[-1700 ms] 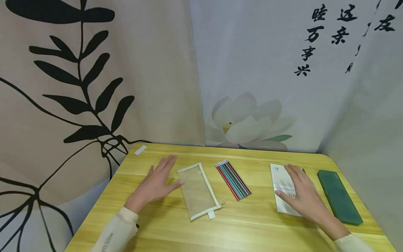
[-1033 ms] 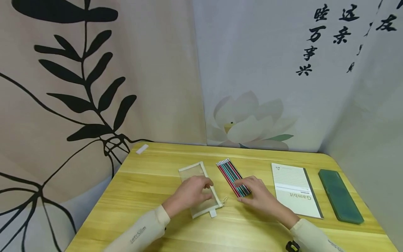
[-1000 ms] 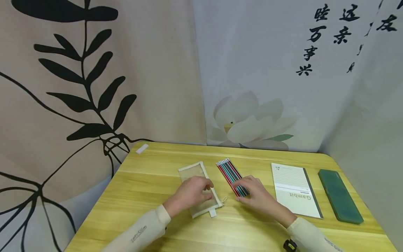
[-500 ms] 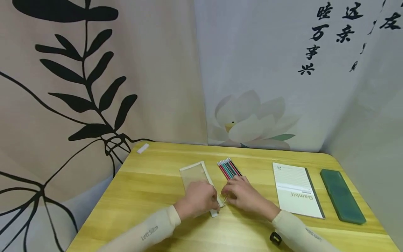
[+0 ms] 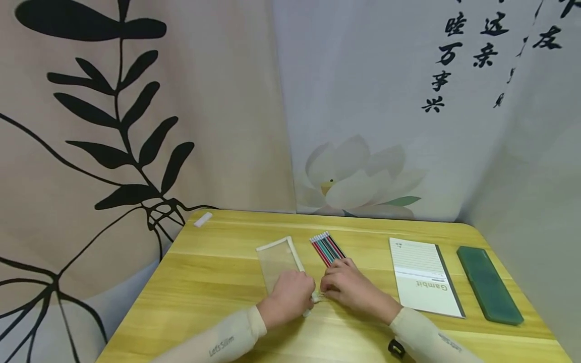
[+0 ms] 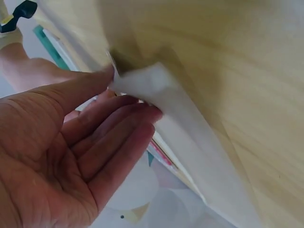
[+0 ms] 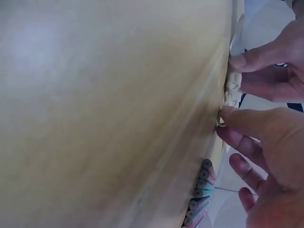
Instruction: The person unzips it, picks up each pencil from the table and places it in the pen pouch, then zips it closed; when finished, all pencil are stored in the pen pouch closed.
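A flat see-through zip pouch (image 5: 275, 262) with white edging lies on the table, its near corner between my hands. My left hand (image 5: 290, 293) pinches that corner at the end of the zipper. In the left wrist view, the thumb and index finger of my left hand (image 6: 90, 137) hold the white edge of the pouch (image 6: 185, 128), which is lifted there. With thumb and index finger my right hand (image 7: 270, 147) pinches the small cord loop (image 7: 221, 119) of the zipper pull. Several striped pencils (image 5: 324, 247) lie in a row just beyond my right hand, their near ends hidden.
To the right lie a white notebook (image 5: 422, 280) marked "Gambit" and a long green case (image 5: 490, 285). A small white block (image 5: 202, 219) sits at the far left corner of the wooden table (image 5: 218, 272). Printed curtains (image 5: 227, 111) stand behind the table.
My left hand has moved over the pouch to its near corner and taken hold. My right hand has come from the notebook, past the pencils, to the zipper pull's loop and pinches it.
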Demonstrator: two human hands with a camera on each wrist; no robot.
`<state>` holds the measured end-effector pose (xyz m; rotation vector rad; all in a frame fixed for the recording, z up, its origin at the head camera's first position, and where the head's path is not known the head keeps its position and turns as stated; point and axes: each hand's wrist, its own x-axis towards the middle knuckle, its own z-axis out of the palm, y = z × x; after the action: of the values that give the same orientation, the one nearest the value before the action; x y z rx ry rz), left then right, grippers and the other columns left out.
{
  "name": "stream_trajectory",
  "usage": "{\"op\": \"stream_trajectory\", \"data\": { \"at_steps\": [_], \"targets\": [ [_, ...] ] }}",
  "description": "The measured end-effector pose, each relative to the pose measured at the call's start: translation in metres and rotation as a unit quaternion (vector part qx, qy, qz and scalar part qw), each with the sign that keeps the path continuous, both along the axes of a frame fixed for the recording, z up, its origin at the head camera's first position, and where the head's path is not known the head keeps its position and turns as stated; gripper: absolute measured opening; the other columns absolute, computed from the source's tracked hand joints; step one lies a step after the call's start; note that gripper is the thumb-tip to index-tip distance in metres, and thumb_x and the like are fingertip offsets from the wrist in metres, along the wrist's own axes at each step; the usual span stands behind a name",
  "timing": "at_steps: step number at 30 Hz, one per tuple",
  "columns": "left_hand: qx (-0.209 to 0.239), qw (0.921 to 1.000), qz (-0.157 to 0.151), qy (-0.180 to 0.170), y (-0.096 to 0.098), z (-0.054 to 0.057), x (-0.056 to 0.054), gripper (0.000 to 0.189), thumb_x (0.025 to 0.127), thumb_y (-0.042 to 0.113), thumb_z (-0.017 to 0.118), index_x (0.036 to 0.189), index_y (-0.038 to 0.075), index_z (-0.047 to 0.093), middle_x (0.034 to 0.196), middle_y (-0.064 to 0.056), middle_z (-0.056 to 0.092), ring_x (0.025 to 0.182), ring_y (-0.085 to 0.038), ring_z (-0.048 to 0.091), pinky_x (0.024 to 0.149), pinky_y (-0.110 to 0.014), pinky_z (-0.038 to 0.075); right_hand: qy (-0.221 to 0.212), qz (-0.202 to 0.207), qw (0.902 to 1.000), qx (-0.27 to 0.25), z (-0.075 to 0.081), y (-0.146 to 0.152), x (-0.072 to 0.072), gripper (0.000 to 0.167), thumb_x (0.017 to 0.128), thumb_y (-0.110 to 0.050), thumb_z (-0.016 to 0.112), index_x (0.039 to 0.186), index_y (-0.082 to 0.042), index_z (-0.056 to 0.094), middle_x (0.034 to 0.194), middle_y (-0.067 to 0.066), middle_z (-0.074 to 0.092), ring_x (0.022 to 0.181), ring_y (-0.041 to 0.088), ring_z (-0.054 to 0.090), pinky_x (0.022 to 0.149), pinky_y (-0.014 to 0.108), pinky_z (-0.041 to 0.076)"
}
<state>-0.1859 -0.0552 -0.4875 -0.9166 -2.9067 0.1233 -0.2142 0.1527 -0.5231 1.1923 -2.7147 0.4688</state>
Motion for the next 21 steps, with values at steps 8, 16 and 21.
{"op": "stream_trajectory", "data": {
  "at_steps": [8, 16, 21],
  "targets": [
    [0.022, 0.9984, -0.031, 0.040, -0.005, -0.003, 0.009, 0.040, 0.081, 0.017, 0.082, 0.054, 0.023, 0.053, 0.056, 0.010, 0.055, 0.050, -0.005, 0.045, 0.042, -0.027, 0.044, -0.035, -0.006, 0.9977, -0.059, 0.004, -0.003, -0.004, 0.007, 0.088, -0.021, 0.085, 0.089, -0.025, 0.080, 0.090, -0.018, 0.075, 0.094, 0.007, 0.057, 0.094, 0.037, 0.041],
    [0.024, 0.9950, -0.039, 0.088, -0.007, 0.003, 0.012, 0.031, 0.080, 0.028, 0.089, 0.058, 0.025, 0.067, 0.054, 0.011, 0.059, 0.049, -0.004, 0.051, 0.043, -0.026, 0.048, -0.019, -0.026, 0.9983, -0.048, 0.010, -0.011, -0.016, 0.007, 0.088, -0.025, 0.085, 0.089, -0.029, 0.079, 0.090, -0.021, 0.073, 0.093, 0.004, 0.054, 0.091, 0.032, 0.039],
    [0.016, 0.9936, -0.042, 0.104, -0.008, 0.008, 0.010, 0.032, 0.080, 0.029, 0.088, 0.058, 0.024, 0.065, 0.055, 0.010, 0.061, 0.048, -0.004, 0.049, 0.043, -0.027, 0.048, -0.013, -0.040, 0.9984, -0.037, 0.016, -0.015, -0.024, 0.006, 0.089, -0.028, 0.084, 0.092, -0.030, 0.080, 0.092, -0.021, 0.075, 0.091, 0.005, 0.053, 0.089, 0.030, 0.039]
  ]
}}
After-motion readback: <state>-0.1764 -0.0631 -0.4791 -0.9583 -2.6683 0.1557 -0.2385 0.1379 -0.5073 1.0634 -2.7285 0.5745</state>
